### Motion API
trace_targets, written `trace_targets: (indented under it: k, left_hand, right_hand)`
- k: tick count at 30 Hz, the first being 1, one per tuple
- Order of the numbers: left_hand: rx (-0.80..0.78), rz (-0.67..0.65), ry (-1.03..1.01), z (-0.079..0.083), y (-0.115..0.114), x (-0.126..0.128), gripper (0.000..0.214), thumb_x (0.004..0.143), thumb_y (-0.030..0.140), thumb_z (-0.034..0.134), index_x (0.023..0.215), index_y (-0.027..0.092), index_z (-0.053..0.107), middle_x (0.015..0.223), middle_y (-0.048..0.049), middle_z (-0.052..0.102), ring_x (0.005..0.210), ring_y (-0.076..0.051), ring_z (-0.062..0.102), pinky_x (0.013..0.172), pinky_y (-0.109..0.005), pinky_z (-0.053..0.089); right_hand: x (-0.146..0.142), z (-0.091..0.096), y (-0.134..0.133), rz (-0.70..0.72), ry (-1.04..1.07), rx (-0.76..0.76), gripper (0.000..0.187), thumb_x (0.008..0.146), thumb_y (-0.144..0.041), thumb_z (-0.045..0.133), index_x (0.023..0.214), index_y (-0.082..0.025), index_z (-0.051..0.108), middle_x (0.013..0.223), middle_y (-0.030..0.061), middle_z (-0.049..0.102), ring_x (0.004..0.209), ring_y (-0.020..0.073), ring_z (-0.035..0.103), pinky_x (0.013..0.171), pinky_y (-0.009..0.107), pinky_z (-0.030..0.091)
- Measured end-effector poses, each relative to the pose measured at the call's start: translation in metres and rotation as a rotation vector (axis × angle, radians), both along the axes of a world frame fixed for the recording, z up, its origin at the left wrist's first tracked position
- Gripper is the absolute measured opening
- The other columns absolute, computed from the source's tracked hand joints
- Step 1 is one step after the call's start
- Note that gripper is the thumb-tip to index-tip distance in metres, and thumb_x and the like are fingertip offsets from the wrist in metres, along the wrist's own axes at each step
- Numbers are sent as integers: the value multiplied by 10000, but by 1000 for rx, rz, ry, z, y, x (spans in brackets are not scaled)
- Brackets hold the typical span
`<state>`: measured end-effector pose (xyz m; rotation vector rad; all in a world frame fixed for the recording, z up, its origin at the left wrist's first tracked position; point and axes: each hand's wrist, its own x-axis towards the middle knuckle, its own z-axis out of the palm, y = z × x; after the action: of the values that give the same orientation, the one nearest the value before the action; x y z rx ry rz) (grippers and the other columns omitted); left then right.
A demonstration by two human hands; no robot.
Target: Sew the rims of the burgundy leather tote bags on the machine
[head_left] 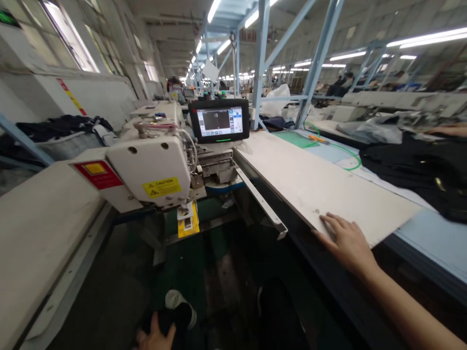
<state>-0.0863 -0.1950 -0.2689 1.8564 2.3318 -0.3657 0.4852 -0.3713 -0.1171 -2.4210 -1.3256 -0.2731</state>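
Observation:
My right hand (345, 243) lies flat on the near end of a long white board (310, 175), fingers stretched out over its left edge. Nothing is in that hand. Low in the picture, my left hand (156, 338) rests by my dark-trousered leg with its fingers spread, partly cut off by the lower edge. Ahead, to the left of the board, stands a white industrial sewing machine (149, 165) with a yellow caution label (161, 186). A lit control screen (219, 121) is mounted behind its head. A yellow plate (193, 228) hangs under the needle area.
A metal rail (260, 197) juts toward me between machine and board. Another white tabletop (47, 218) runs along the left. Dark garments (419, 165) lie on the right-hand table, with a green hose (352, 163) and another person's arm (450, 130) beyond. Blue posts (260, 63) rise behind.

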Motion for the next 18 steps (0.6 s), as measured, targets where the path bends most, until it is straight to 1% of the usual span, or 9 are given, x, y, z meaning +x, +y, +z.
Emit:
trace_targets:
  k: [3,5,8,13,16,18]
  left_hand:
    - [-57,-8,16,6,-7,14,746,923,576,306,1562,194,247,1393,-258,474,1117,-394,626,910,-438,466]
    - [-64,-5,12,12,-14,20,734,928,565,309,1563,204,243,1440,-254,427,1164,-398,597,919,-428,459]
    - [-63,9,0,21,-24,21,711,940,556,313,1564,224,246,1476,-242,386,1194,-402,576,938,-419,449]
    - [-88,25,-22,33,-35,20,681,968,513,293,1568,199,224,1477,-266,359,1212,-409,562,938,-410,437]
    - [-97,48,-30,39,-37,22,672,971,499,303,1570,207,217,1506,-263,320,1224,-413,546,919,-410,437]
    - [-92,34,-12,43,-36,24,669,971,486,324,1564,191,237,1506,-274,322,1225,-418,538,922,-430,430]
  right_hand:
    - [-4,1,-1,-16,-3,-21,640,963,-624,307,1326,-159,554,1428,143,514,1306,335,469,1144,617,251]
    - [-5,1,-2,-19,-13,-29,625,975,-606,301,1335,-158,543,1429,146,513,1311,338,462,1139,638,237]
    - [-4,-1,-3,-5,-42,-27,633,981,-606,292,1355,-151,524,1430,156,511,1325,343,446,1138,649,218]
    - [-1,-4,-5,-14,-63,-14,744,945,-695,237,1342,-141,535,1402,166,535,1292,377,474,1127,621,248]
    - [-1,-2,-5,-17,-75,-7,833,910,-752,194,1345,-128,534,1372,181,557,1278,398,488,1116,614,274]
    - [-1,-1,-5,-2,-99,-19,875,893,-772,162,1340,-120,538,1362,187,562,1272,411,494,1110,622,286]
